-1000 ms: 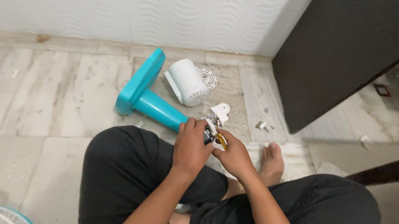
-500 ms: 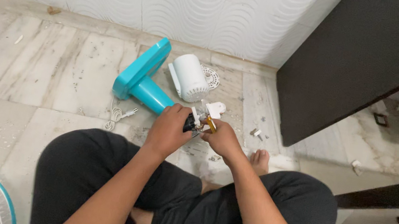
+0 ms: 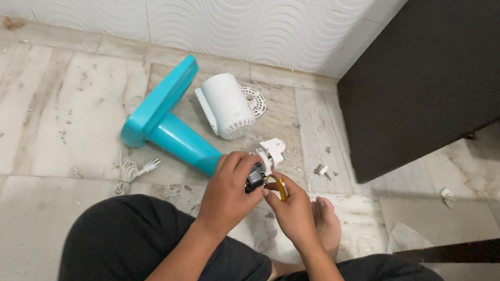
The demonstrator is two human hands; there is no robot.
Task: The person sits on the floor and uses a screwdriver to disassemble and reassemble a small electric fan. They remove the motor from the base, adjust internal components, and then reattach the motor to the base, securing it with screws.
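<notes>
I sit cross-legged on the floor. My left hand (image 3: pixel 227 190) grips the dark motor part (image 3: pixel 255 177) at the top of a teal fan stand (image 3: pixel 167 121) that lies on its side. My right hand (image 3: pixel 294 210) holds a yellow-handled screwdriver (image 3: pixel 281 188) against that part. A white fan motor cover (image 3: pixel 226 106) lies just beyond the stand, and a small white plastic piece (image 3: pixel 274 149) sits by my left hand's fingers.
A white power cord and plug (image 3: pixel 133 172) lies left of my knee. Small screws and bits (image 3: pixel 323 170) are scattered beside a dark cabinet (image 3: pixel 451 78) on the right. A round floor drain (image 3: pixel 255 99) sits near the tiled wall. My bare foot (image 3: pixel 325 221) rests below my right hand.
The camera view has shifted right and closer, dropping the fan grille at lower left out of view. My hands stay on the motor part and screwdriver.
</notes>
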